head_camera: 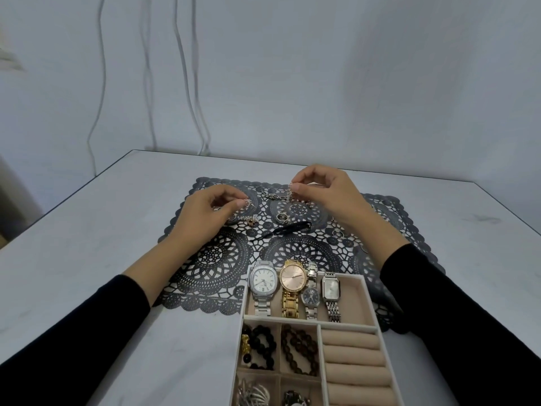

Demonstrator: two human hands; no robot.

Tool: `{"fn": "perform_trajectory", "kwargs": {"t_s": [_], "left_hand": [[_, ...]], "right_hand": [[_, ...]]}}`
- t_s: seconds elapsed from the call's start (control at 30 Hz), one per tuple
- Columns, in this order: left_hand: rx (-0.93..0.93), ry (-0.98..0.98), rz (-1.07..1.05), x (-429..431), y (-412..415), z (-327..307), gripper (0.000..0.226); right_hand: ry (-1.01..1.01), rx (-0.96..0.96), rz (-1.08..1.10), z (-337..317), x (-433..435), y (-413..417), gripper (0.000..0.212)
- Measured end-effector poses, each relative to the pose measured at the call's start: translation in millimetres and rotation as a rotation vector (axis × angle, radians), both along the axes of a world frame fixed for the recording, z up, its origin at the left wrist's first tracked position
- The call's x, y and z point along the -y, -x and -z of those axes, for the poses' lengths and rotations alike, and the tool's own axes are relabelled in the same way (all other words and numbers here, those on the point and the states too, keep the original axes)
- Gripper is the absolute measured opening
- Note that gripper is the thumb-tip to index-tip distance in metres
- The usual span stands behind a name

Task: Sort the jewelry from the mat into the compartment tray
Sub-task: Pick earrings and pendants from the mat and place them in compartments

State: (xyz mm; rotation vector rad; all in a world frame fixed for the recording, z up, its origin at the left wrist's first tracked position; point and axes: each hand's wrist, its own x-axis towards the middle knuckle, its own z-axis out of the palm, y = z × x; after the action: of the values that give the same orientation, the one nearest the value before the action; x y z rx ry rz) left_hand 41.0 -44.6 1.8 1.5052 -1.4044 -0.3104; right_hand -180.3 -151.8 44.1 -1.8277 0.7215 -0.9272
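Note:
A dark lace-pattern mat [213, 259] lies on the table. My left hand [205, 212] pinches a small silver jewelry piece [249, 203] just above the mat's left part. My right hand [328, 194] pinches a silver chain [290, 192] that dangles over the mat's middle. Loose on the mat lie a ring [282, 217], a gold-and-silver earring [251, 220], a black hair clip [285, 230] and more rings [336, 232] at the right. The beige compartment tray [369, 300] sits near me, with several watches [263, 284] in its top section, bead bracelets [298, 350] below and ring rolls [352, 358].
The pale table's far edge [263, 158] meets a grey wall with hanging cables [187, 83]. The tray overlaps the mat's near edge. Bare table lies left of the mat and tray. My black sleeves [456, 312] flank the tray.

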Motion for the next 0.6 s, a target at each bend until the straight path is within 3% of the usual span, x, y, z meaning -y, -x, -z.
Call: {"fn": "perform_trajectory", "kwargs": {"t_s": [0.6], "left_hand": [[-0.089, 0.055, 0.072, -57.9, 31.2, -21.2, 0.007]], "right_hand": [[0.005, -0.026, 0.059, -29.5, -77.9, 50.5, 0.020]]}}
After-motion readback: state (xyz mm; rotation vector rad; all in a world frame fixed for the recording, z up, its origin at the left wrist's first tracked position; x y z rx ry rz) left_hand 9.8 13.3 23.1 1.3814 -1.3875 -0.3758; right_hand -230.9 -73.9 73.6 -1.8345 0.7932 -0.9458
